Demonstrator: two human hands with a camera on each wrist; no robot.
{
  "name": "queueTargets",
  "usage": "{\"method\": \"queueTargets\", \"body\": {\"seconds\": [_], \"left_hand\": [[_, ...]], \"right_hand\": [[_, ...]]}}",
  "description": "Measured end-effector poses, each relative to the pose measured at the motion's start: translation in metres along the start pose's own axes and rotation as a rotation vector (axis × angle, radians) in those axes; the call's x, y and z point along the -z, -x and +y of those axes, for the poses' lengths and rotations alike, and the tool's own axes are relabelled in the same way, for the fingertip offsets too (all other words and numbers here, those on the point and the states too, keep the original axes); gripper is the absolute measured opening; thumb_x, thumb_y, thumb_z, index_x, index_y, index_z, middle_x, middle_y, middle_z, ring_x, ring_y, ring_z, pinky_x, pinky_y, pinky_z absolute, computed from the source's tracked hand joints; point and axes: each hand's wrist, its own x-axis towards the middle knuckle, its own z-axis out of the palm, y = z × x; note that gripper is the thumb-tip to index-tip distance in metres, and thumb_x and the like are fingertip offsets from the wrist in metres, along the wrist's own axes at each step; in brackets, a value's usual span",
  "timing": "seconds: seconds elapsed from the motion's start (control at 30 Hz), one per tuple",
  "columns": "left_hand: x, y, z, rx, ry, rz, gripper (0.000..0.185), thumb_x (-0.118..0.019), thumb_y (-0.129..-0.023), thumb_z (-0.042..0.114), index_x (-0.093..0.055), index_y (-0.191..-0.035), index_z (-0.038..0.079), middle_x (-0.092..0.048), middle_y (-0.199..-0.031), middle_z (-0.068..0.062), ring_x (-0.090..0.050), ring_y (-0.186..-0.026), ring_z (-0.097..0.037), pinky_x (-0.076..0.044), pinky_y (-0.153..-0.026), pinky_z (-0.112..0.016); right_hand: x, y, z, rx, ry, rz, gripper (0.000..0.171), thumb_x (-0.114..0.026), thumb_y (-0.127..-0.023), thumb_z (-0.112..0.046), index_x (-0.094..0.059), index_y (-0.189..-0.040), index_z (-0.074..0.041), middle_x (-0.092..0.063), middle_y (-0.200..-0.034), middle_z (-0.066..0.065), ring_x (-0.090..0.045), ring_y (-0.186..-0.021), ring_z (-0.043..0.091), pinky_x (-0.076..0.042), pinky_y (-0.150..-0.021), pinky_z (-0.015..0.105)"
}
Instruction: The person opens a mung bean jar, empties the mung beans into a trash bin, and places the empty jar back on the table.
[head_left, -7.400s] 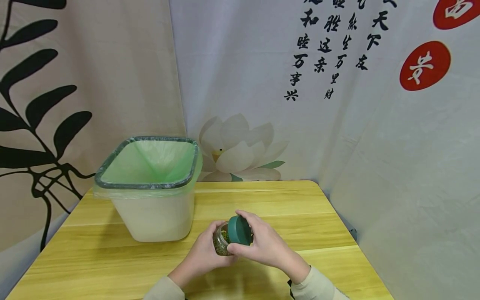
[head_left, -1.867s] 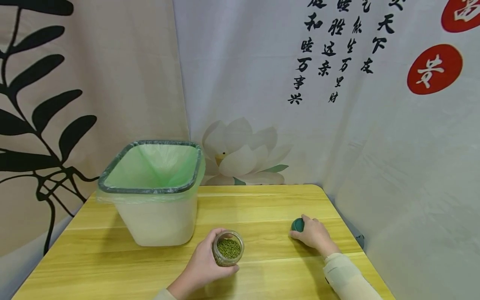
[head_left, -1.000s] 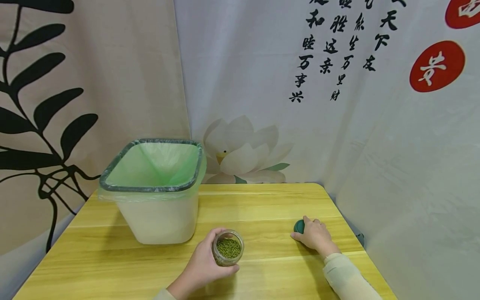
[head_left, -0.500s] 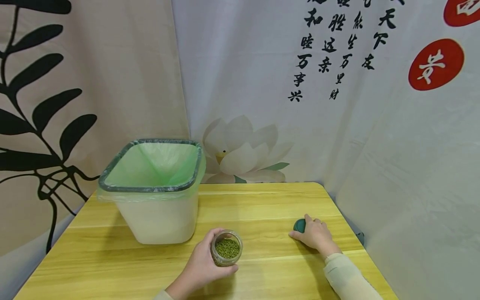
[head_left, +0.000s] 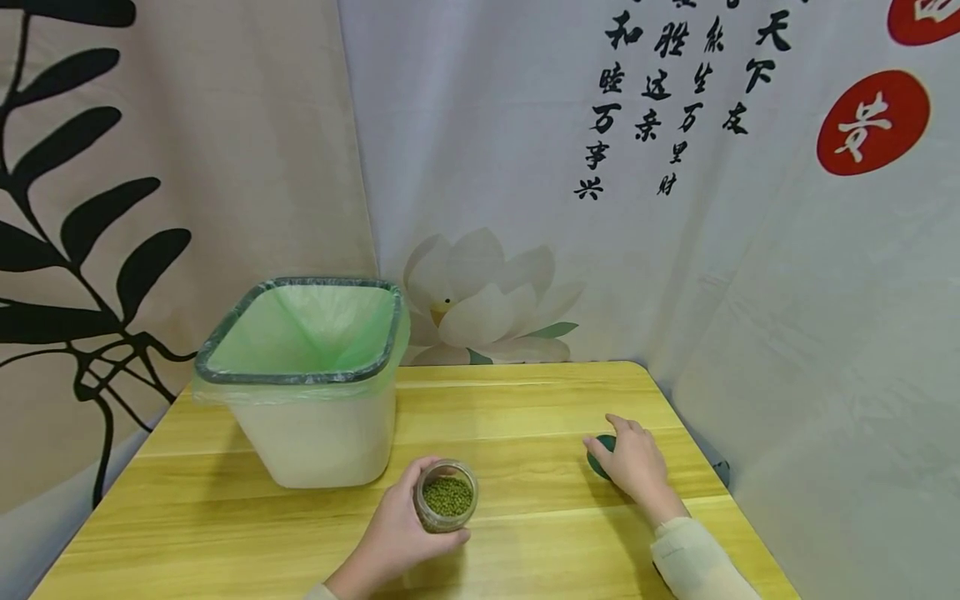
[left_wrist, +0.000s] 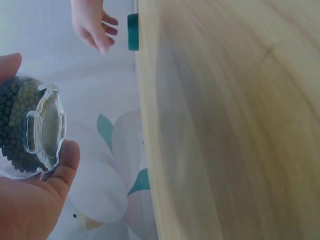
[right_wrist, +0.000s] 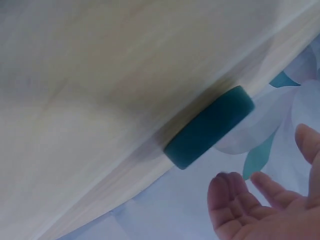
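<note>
My left hand (head_left: 392,533) grips a small glass jar (head_left: 446,497) of green beans, open at the top, near the table's front edge. In the left wrist view the jar (left_wrist: 31,131) sits between thumb and palm of that hand (left_wrist: 42,197). A dark green lid (head_left: 599,454) lies flat on the table to the right. My right hand (head_left: 636,463) hovers just over it with relaxed fingers. In the right wrist view the lid (right_wrist: 210,127) rests on the wood, and the fingers (right_wrist: 235,197) are off it.
A white bin (head_left: 315,442) lined with a green bag stands at the back left of the yellow wooden table (head_left: 517,400). Printed cloth backdrops close in the back and right sides, close to the table's right edge.
My right hand has let go of the lid and lifted its fingers off it. The jar in my left hand has shifted slightly left.
</note>
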Motion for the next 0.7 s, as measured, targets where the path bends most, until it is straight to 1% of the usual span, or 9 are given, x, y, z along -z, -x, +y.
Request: {"method": "queueTargets", "body": {"seconds": [0.1,0.2,0.37,0.43,0.53,0.7], "left_hand": [[0.002,0.001,0.000,0.004,0.003,0.016,0.099,-0.106,-0.060,0.031,-0.055,-0.144,0.022,-0.070,-0.132,0.004,-0.067,-0.124,-0.020,-0.055,-0.108,-0.040],[0.004,0.004,-0.001,0.010,0.006,0.026,0.099,-0.106,-0.059,0.031,-0.056,-0.144,0.023,-0.070,-0.131,0.005,-0.067,-0.123,-0.019,-0.054,-0.108,-0.040],[0.010,0.007,-0.004,0.019,0.016,0.032,0.097,-0.106,-0.060,0.029,-0.056,-0.143,0.023,-0.070,-0.130,0.006,-0.067,-0.122,-0.019,-0.055,-0.105,-0.036],[0.014,0.009,-0.006,0.026,0.019,0.035,0.096,-0.106,-0.062,0.028,-0.056,-0.143,0.024,-0.070,-0.130,0.006,-0.067,-0.121,-0.019,-0.056,-0.103,-0.034],[0.019,0.011,-0.008,0.042,0.004,0.045,0.096,-0.106,-0.062,0.028,-0.056,-0.144,0.024,-0.070,-0.130,0.006,-0.067,-0.121,-0.019,-0.055,-0.103,-0.035],[0.026,0.016,-0.012,0.049,-0.024,0.055,0.099,-0.105,-0.062,0.031,-0.055,-0.146,0.019,-0.070,-0.133,0.002,-0.066,-0.123,-0.021,-0.054,-0.105,-0.039]], "right_hand": [[0.003,0.003,-0.003,0.007,-0.032,0.002,0.073,-0.066,-0.103,-0.054,-0.050,-0.158,-0.007,-0.054,-0.155,0.029,-0.056,-0.135,0.055,-0.052,-0.102,0.072],[0.006,0.007,-0.005,0.019,-0.061,-0.001,0.072,-0.065,-0.104,-0.052,-0.050,-0.158,-0.008,-0.054,-0.156,0.028,-0.057,-0.136,0.054,-0.051,-0.103,0.071],[0.011,0.014,-0.010,0.053,-0.100,-0.009,0.072,-0.065,-0.104,-0.052,-0.049,-0.158,-0.007,-0.055,-0.156,0.026,-0.058,-0.136,0.051,-0.052,-0.104,0.069],[0.012,0.017,-0.012,0.065,-0.113,-0.008,0.073,-0.065,-0.104,-0.053,-0.050,-0.158,-0.006,-0.056,-0.155,0.026,-0.060,-0.133,0.050,-0.054,-0.103,0.066],[0.014,0.021,-0.014,0.076,-0.129,-0.001,0.072,-0.065,-0.104,-0.052,-0.051,-0.157,-0.006,-0.058,-0.154,0.025,-0.066,-0.125,0.045,-0.058,-0.098,0.061],[0.016,0.024,-0.019,0.095,-0.149,0.011,0.071,-0.066,-0.103,-0.052,-0.052,-0.156,-0.007,-0.060,-0.151,0.024,-0.069,-0.119,0.041,-0.061,-0.093,0.057]]}}
